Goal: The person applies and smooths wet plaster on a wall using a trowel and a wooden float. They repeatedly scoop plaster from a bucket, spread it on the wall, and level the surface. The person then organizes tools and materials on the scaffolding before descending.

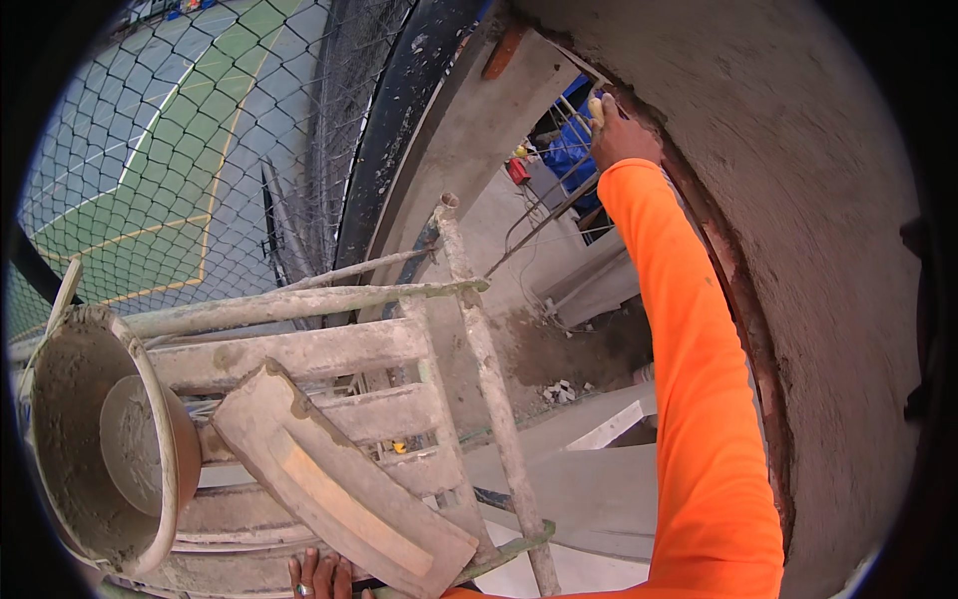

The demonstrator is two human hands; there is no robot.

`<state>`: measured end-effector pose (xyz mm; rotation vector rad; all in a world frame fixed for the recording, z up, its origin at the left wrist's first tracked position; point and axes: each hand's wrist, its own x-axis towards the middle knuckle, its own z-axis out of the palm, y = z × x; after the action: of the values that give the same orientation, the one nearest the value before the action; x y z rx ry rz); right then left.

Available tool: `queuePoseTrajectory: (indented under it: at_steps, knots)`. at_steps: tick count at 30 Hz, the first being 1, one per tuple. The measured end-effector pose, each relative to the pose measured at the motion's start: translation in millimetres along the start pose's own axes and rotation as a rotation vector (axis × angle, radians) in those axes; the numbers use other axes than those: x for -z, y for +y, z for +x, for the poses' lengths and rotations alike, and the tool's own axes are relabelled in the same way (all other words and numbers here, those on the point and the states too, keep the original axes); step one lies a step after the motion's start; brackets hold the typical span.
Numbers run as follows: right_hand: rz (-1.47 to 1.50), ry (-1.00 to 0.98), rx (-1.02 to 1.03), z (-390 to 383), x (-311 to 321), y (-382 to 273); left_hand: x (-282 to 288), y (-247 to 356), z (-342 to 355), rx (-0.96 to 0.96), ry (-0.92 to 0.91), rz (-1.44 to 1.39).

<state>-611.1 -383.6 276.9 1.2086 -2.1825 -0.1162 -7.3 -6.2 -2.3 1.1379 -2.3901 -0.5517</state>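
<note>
My right arm, in an orange sleeve, reaches far up along the wall edge. My right hand [627, 138] is closed around the pale, rounded handle [597, 108] of a tool; its working end is hard to make out. At the lower edge, the fingers of my left hand [321, 576], one with a ring, lie extended on a scaffold slat, and the rest of that hand is out of the picture. Just beside them a mortar-stained wooden float [254, 411] rests with its long handle [349, 502] upward. Further left stands a bucket [182, 454] with grey mortar inside.
The slatted scaffold platform [299, 354] has crusted metal poles [489, 399]. Beyond it a chain-link fence [170, 150] borders a green court. To the right curves a plastered wall [798, 220] with a rough reddish edge [733, 270]. Rubble [566, 391] and a blue sheet [569, 150] lie below.
</note>
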Motion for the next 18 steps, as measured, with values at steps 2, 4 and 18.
queuePoseTrajectory:
  at_steps: [2, 4, 18]
  knots:
    - [-0.022, 0.026, -0.013, 8, -2, -4, 0, -1, 0, 0.003, -0.005, -0.001]
    - [-0.015, 0.048, -0.036, 17, -2, -8, 0, -1, 0, 0.003, 0.016, 0.005]
    - [-0.017, 0.002, -0.124, 66, -18, -39, 4, 5, 4, 0.078, -0.027, 0.018]
